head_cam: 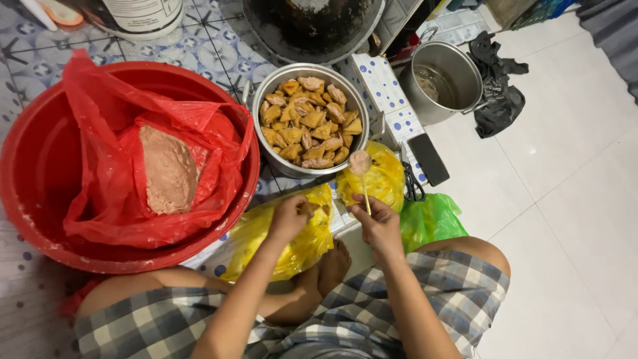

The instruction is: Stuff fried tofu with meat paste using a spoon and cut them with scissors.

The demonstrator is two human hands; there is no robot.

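Observation:
My right hand (380, 223) holds a thin wooden stick (365, 196) upright, with a lump of pinkish paste (360, 161) on its tip. My left hand (290, 216) is closed on a small brown piece, probably a piece of tofu (311, 208), just above a yellow plastic bag (292, 233). A metal pot (266, 90) full of filled fried tofu pieces (309, 119) stands right beyond both hands. To the left a red basin (33, 166) holds a red plastic bag (100, 133) with a mound of the same pinkish paste (169, 169).
A second yellow bag (385, 179) and a green bag (428, 219) lie by my right knee. A dark phone (428, 159) lies on a low tiled ledge (382, 86). An empty steel pot (448, 80) and black cloth (498, 86) sit on the white floor at right. A blackened wok (312, 26) stands behind.

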